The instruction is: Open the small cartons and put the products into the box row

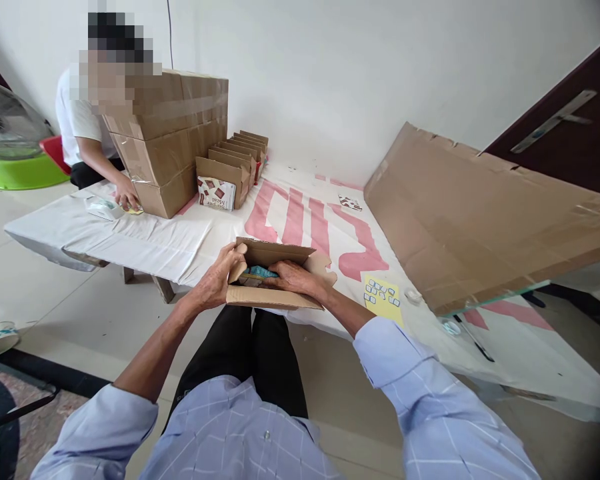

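An open cardboard box [275, 298] stands at the table's near edge in front of me, its flaps raised. My left hand [225, 270] is closed on the box's left end, gripping a side flap. Inside the box lies a teal packet [260, 271], partly covered by the box walls. My right hand [295, 277] reaches in from the right, its fingers closed at the packet's right end; some fingertips are hidden.
A row of open boxes [225, 163] stands beside stacked cartons [170, 147] at left. Behind the cartons a co-worker's hand [126, 193] rests on the table. A yellow card [383, 297] lies right, near a leaning cardboard sheet [480, 220]. One small packet [350, 202] lies farther back.
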Available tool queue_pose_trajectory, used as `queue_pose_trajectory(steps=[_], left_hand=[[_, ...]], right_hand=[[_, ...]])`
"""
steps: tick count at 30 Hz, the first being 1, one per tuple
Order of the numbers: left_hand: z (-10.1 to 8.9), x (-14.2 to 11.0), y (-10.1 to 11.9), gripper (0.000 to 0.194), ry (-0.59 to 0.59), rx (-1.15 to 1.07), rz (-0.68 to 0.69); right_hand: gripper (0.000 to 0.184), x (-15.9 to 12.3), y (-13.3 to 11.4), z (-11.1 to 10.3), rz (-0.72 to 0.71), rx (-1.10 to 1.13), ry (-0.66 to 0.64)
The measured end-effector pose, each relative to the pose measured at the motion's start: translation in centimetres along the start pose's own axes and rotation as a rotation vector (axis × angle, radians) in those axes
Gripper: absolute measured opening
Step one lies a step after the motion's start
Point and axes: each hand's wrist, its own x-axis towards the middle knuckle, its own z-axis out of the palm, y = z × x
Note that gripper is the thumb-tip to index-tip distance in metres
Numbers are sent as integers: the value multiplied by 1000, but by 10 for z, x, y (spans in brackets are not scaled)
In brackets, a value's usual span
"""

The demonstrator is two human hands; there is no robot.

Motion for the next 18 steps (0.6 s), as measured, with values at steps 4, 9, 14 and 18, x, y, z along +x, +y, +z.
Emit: queue_pose_trajectory(steps=[4,9,14,18], left_hand=[[3,-1,-6,56,18,-15,5],[5,0,-10,59,42,-14,19],[4,0,-18,70,75,-36,6],[2,1,-23,75,109,-48,-30]], right_hand=[[37,0,-5,-1,-26,12,29],[36,-2,-2,-1,-36,53,85],[40,-7,4,-6,-10,89,252],[36,-18,2,-17,-69,236,419]])
